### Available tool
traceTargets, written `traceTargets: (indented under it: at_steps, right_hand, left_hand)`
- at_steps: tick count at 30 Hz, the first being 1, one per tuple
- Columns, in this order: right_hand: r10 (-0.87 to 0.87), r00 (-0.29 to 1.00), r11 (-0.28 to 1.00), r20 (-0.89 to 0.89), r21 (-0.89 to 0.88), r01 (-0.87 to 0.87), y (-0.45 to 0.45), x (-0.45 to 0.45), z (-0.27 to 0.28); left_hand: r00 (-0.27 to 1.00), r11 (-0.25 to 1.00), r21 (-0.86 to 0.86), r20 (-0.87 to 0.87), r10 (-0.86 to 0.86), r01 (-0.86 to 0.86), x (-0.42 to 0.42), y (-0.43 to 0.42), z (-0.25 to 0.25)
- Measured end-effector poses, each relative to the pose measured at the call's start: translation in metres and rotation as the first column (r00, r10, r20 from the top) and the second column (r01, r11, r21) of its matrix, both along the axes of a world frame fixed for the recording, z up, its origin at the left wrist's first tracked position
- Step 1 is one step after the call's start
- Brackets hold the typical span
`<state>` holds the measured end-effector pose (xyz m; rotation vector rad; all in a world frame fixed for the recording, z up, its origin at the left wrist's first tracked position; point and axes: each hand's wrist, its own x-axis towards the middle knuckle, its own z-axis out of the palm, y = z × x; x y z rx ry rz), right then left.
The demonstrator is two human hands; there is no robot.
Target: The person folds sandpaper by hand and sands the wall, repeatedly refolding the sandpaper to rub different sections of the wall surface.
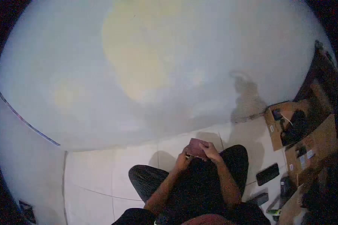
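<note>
A flat, reddish-brown rectangular piece [196,148] is held up in front of my lap, between both hands. It could be a wallet or a small cover, but its exact kind is too blurred to tell. My left hand [183,161] is closed on its lower left edge. At its right side, my right hand [212,152] grips it, with the thumb lying across the face. Beneath the hands are my crossed legs in dark trousers [234,157].
I sit on a pale tiled floor [97,172] facing a white wall [199,48] with yellowish patches. At right stand open cardboard boxes [276,135] with dark items and a white cable inside. A black phone-like slab [267,174] and another dark object [260,198] lie beside my leg.
</note>
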<state>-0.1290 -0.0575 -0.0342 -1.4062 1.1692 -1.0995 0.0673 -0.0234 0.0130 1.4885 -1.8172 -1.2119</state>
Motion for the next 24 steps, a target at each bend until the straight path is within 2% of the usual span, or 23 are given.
traceTargets:
  at_steps: [1,2,3,5,6,7,9,10,11,12,14,15,16,17,18,19,21,22,24]
  right_hand:
    - [0.032,0.999,0.969,0.006,0.244,-0.032,0.003,-0.003,0.011]
    - [-0.028,0.998,0.989,-0.06,0.142,0.036,0.003,0.0,-0.003]
    - [-0.005,0.995,0.988,-0.097,0.152,0.02,0.003,0.002,0.009]
    - [-0.046,0.998,0.972,-0.033,0.229,0.053,0.007,0.006,0.04]
    - [-0.004,0.997,0.968,-0.078,0.252,0.023,0.004,0.003,0.03]
    - [-0.004,0.994,0.959,-0.11,0.281,0.035,-0.005,0.002,0.009]
    - [0.042,0.984,0.945,-0.172,0.325,0.016,-0.008,-0.005,-0.008]
    - [-0.052,0.968,0.979,-0.246,0.181,0.098,-0.006,-0.001,-0.009]
    - [-0.165,0.941,0.984,-0.295,0.022,0.179,-0.005,0.0,-0.008]
    - [-0.175,0.941,0.981,-0.29,0.025,0.19,-0.007,-0.002,-0.005]
    - [0.062,0.998,0.931,-0.017,0.361,-0.051,-0.014,-0.005,0.005]
    - [0.026,1.0,0.93,0.001,0.366,-0.024,-0.012,-0.001,0.015]
    - [-0.045,0.994,0.931,-0.103,0.355,0.079,-0.007,0.002,0.024]
    - [-0.112,0.971,0.924,-0.21,0.339,0.179,-0.002,0.003,0.033]
    - [-0.17,0.955,0.9,-0.244,0.355,0.251,-0.005,0.003,0.008]
    - [-0.194,0.954,0.892,-0.227,0.365,0.268,-0.006,0.002,0.004]
    - [-0.037,0.995,0.867,-0.089,0.493,0.077,-0.012,-0.003,0.005]
    - [-0.177,0.91,0.883,-0.376,0.348,0.315,0.002,0.008,0.045]
    - [-0.132,0.927,0.901,-0.352,0.347,0.26,0.001,0.013,0.059]
  left_hand:
    - [1.0,1.0,0.011,-0.021,0.005,-0.005,0.001,-0.003,-0.004]
    - [1.0,0.998,-0.068,0.02,-0.011,0.012,0.003,-0.005,-0.017]
    - [0.998,0.989,-0.143,0.056,-0.014,0.022,0.003,-0.006,-0.024]
    - [0.994,0.998,0.015,0.088,0.062,-0.064,0.001,-0.008,-0.02]
    - [0.999,0.989,-0.144,-0.041,-0.026,0.02,0.01,-0.017,-0.059]
    - [0.997,0.992,-0.124,-0.08,0.011,-0.021,0.011,-0.017,-0.054]
    - [0.993,0.972,-0.234,-0.114,0.004,-0.03,0.008,-0.018,-0.025]
    - [0.993,0.973,-0.227,-0.12,0.013,-0.041,0.009,-0.015,-0.013]
    - [0.997,0.988,-0.152,-0.078,0.012,-0.024,0.008,-0.014,0.001]
    - [1.0,0.997,-0.074,-0.031,-0.002,-0.001,0.009,-0.013,0.008]
    - [1.0,0.992,-0.129,0.02,0.002,0.001,0.007,-0.014,-0.014]
    - [0.998,0.983,-0.183,0.057,0.019,-0.008,0.007,-0.014,-0.021]
    - [0.997,0.984,-0.174,0.075,-0.02,0.033,0.007,-0.014,-0.013]
    - [1.0,0.984,-0.177,0.016,-0.023,0.026,0.005,-0.016,-0.005]
    - [0.999,0.984,-0.175,-0.044,-0.021,0.013,0.003,-0.014,0.0]
    - [0.999,0.985,-0.169,-0.025,-0.047,0.042,0.004,-0.015,-0.001]
    - [0.994,0.995,-0.095,-0.106,-0.016,0.006,0.004,-0.015,-0.001]
    - [0.994,0.995,-0.102,-0.111,-0.017,0.005,0.005,-0.015,-0.005]
    - [0.995,0.987,-0.161,-0.099,0.002,-0.018,0.003,-0.018,-0.006]
